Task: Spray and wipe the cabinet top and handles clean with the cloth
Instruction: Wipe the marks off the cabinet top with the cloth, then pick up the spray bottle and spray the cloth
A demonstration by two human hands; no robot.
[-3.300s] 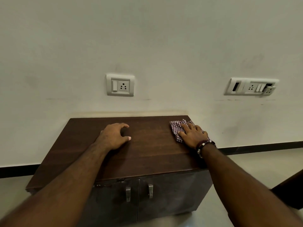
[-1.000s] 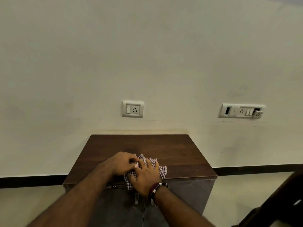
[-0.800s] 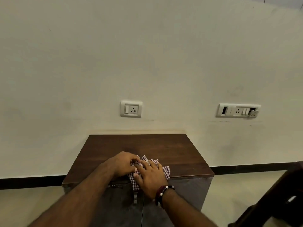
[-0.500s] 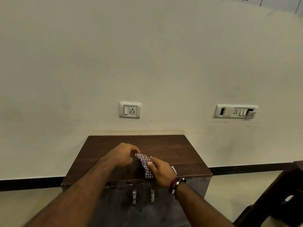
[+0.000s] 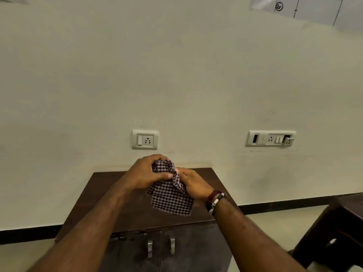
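A checked maroon-and-white cloth (image 5: pixel 170 199) hangs in the air above the dark wooden cabinet top (image 5: pixel 102 201). Both hands grip its upper part: my left hand (image 5: pixel 145 173) bunches the top edge, and my right hand (image 5: pixel 194 183), with bracelets at the wrist, pinches a fold beside it. The cloth's lower part dangles free over the top. Two metal handles (image 5: pixel 150 248) (image 5: pixel 172 245) sit side by side on the cabinet's grey doors below the front edge. No spray bottle is in view.
The cabinet stands against a cream wall with a socket plate (image 5: pixel 145 139) above it and a longer switch plate (image 5: pixel 271 138) to the right. Dark furniture (image 5: pixel 334 228) stands on the floor at the right. A paper sheet (image 5: pixel 314 8) hangs at the upper right.
The cloth was pressed at the cabinet's front edge under both hands; it has been lifted off the top and is now held up between both hands. The view tilted upward.
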